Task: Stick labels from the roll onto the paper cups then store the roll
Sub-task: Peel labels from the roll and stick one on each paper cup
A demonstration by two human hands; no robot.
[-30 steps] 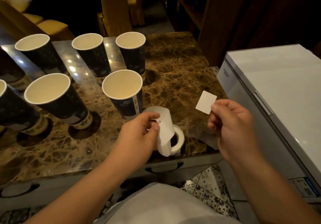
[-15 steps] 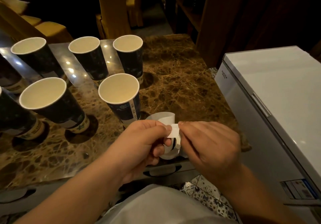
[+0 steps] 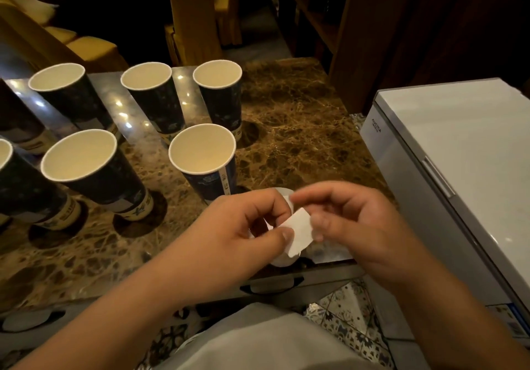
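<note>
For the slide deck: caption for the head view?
Both hands peel a white label beside dark paper cups on a marble table.

A: Where are the paper cups (image 3: 205, 160)?
B: Dark blue, cream inside, all upright on the counter (image 3: 301, 128), spread from nine to twelve o'clock.
A: And the label (image 3: 299, 234)?
B: White, square, tilted, at center, pinched between both hands. The label roll (image 3: 282, 260), mostly hidden, sits right below it.
</note>
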